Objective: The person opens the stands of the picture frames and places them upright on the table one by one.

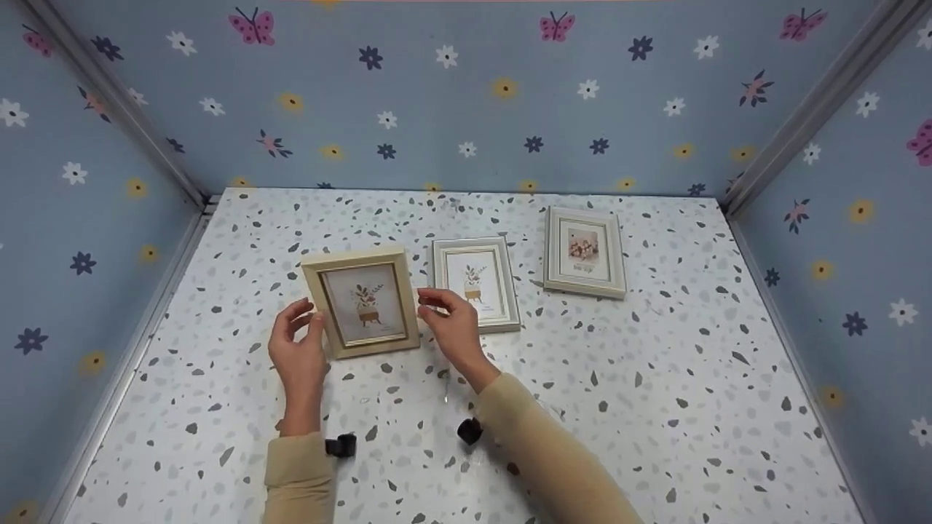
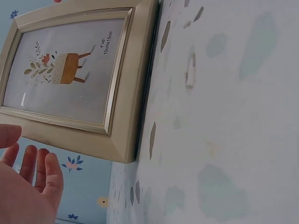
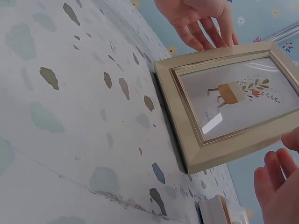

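A cream picture frame (image 1: 412, 320) with a potted-plant print stands upright, leaning slightly back, on the speckled table. My left hand (image 1: 298, 349) is at its left side, the thumb close to the edge and the fingers loosely bent. At the opposite side is my right hand (image 1: 455, 331), its fingertips just beside the frame. Both wrist views show the hands (image 2: 28, 196) (image 3: 282, 196) with relaxed, spread fingers, not wrapped round the frame. Whether a thumb lightly touches the edge I cannot tell.
Behind my right hand, a white frame (image 1: 511, 309) with a similar plant print stands on the table (image 1: 619, 407). Farther right is another whitish frame (image 1: 582, 288) with a flower picture. Blue patterned walls (image 1: 466, 94) enclose the back and sides.
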The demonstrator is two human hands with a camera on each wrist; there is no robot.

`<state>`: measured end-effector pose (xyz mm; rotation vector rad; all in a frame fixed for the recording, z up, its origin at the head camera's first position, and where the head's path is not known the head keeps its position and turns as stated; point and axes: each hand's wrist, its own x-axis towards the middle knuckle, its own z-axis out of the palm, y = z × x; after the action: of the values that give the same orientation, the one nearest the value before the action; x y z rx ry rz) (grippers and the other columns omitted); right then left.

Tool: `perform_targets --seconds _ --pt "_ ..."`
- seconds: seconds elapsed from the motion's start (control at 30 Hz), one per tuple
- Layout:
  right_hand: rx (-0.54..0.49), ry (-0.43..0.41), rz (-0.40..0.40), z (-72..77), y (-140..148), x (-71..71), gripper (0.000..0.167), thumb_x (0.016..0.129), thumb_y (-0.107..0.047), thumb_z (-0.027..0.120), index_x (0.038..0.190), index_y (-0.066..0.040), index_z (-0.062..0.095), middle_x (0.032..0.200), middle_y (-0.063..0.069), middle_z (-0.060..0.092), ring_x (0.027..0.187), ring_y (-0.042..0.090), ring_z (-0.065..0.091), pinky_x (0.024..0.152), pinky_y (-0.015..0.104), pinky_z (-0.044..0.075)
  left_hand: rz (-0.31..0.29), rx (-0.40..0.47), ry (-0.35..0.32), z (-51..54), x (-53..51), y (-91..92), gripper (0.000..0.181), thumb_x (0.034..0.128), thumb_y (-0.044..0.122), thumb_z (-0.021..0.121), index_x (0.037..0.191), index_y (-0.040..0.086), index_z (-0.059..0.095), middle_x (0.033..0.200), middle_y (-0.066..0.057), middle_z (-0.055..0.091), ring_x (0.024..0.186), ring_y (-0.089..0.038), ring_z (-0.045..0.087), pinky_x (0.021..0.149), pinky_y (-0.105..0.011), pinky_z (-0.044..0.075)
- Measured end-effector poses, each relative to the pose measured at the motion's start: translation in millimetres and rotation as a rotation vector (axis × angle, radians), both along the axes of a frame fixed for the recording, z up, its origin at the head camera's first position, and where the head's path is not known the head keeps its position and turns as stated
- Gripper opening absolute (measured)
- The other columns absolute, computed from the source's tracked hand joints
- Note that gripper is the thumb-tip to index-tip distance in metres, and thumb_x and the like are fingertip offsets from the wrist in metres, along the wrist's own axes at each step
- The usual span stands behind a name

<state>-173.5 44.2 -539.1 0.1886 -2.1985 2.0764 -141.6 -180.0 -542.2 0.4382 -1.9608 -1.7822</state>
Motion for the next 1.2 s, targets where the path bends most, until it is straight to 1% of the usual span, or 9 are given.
perform_targets --seconds 0.13,0.23,0.43,0.6,0.7,0.8,1.03,1.07,1.2 --pt "0.005 -0.014 0.003 15.4 6.1 7.7 0.024 0.092 0.006 0.065 0.115 0.008 0.068 0.11 0.023 0.068 0.105 0.033 0.065 0.082 0.024 0.054 0.015 0.009 0.018 16.4 9.3 6.4 0.03 0.097 0.006 0.063 0.124 -0.006 0.059 0.117 -0.016 0.06 0.105 -0.019 0.055 0.081 -0.021 0.049" --pt "0.011 -0.021 0.005 29.8 11.4 15.5 0.021 0.093 0.006 0.064 0.113 0.009 0.068 0.109 0.025 0.068 0.104 0.033 0.065 0.081 0.024 0.053 0.019 0.024 0.043 29.4 16.2 11.9 0.028 0.0965 0.002 0.062 0.12 -0.012 0.057 0.111 -0.017 0.06 0.101 -0.02 0.055 0.079 -0.02 0.048" --pt "0.008 -0.005 -0.025 35.9 21.2 20.5 0.022 0.093 0.005 0.064 0.113 0.012 0.066 0.111 0.026 0.067 0.104 0.032 0.065 0.088 0.035 0.053 0.007 0.065 0.093 37.2 20.8 22.0 0.022 0.0964 -0.002 0.061 0.114 -0.015 0.057 0.108 -0.015 0.058 0.097 -0.017 0.055 0.077 -0.019 0.048" --pt "0.005 -0.02 -0.058 36.7 29.8 20.4 0.021 0.093 0.005 0.064 0.113 0.009 0.068 0.111 0.02 0.068 0.103 0.028 0.065 0.089 0.035 0.053 -0.038 0.069 0.135 36.1 21.2 33.3 0.02 0.096 -0.005 0.06 0.112 -0.017 0.056 0.1 -0.014 0.056 0.09 -0.018 0.056 0.072 -0.021 0.05" --pt "0.004 -0.014 -0.073 37.0 36.3 20.5 0.02 0.093 0.005 0.065 0.112 0.009 0.068 0.111 0.021 0.068 0.103 0.028 0.065 0.088 0.034 0.053 -0.085 0.063 0.152 35.5 22.9 41.9 0.02 0.0961 -0.005 0.059 0.111 -0.018 0.056 0.095 -0.014 0.057 0.085 -0.024 0.058 0.071 -0.025 0.051" --pt "-0.01 -0.004 -0.092 32.4 42.8 18.5 0.02 0.092 0.006 0.065 0.112 0.011 0.068 0.111 0.022 0.068 0.103 0.03 0.065 0.088 0.033 0.053 -0.141 0.062 0.167 35.5 24.2 50.4 0.022 0.0967 -0.005 0.059 0.113 -0.019 0.055 0.093 -0.018 0.058 0.081 -0.027 0.06 0.071 -0.028 0.053" --pt "-0.056 -0.032 -0.151 -0.6 59.8 5.2 0.021 0.093 0.001 0.067 0.113 0.006 0.07 0.111 0.018 0.069 0.105 0.03 0.065 0.088 0.027 0.052 -0.283 0.126 0.193 35.3 25.0 69.2 0.025 0.0993 -0.006 0.053 0.12 -0.02 0.049 0.094 -0.035 0.056 0.076 -0.015 0.062 0.07 -0.031 0.056" --pt "-0.061 -0.029 -0.16 -1.6 62.0 4.7 0.02 0.093 0.0 0.067 0.112 0.005 0.07 0.111 0.017 0.069 0.105 0.029 0.065 0.087 0.027 0.052 -0.302 0.128 0.19 34.4 24.3 71.6 0.025 0.0993 -0.006 0.053 0.12 -0.02 0.049 0.095 -0.036 0.056 0.076 -0.016 0.062 0.071 -0.032 0.056" --pt "-0.075 -0.013 -0.197 -4.2 69.9 2.9 0.018 0.093 -0.004 0.069 0.11 0.001 0.072 0.109 0.014 0.071 0.103 0.025 0.065 0.085 0.026 0.051 -0.382 0.115 0.164 22.9 17.1 80.3 0.025 0.1 -0.004 0.053 0.122 -0.016 0.052 0.096 -0.035 0.06 0.081 -0.036 0.063 0.073 -0.04 0.056"
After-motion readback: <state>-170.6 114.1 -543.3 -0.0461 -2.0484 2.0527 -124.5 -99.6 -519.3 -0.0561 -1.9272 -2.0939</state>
